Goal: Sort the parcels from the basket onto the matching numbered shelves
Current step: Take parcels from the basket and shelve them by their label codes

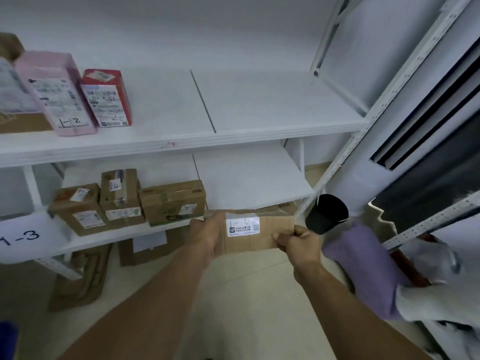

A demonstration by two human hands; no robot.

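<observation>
Item in hand: flat brown cardboard parcel [255, 233] with a white label handwritten "1-3", held level in front of the front edge of the lower white shelf [249, 178]. Your left hand [205, 233] is closed around its left end; your right hand [296, 241] pinches its right end, thumb on top.

Lower shelf, left half: three brown cardboard boxes [124, 201] side by side, touching, near the front edge. A white tag reading "1-3" [22, 237] sits at the left front corner.

Upper white shelf [259, 105], left end: pink rectangular box [55, 92] marked "1-2", and just beside it a red carton [107, 97] with a white label, both upright.

Floor below: further cardboard boxes [145, 248], partly hidden.
</observation>
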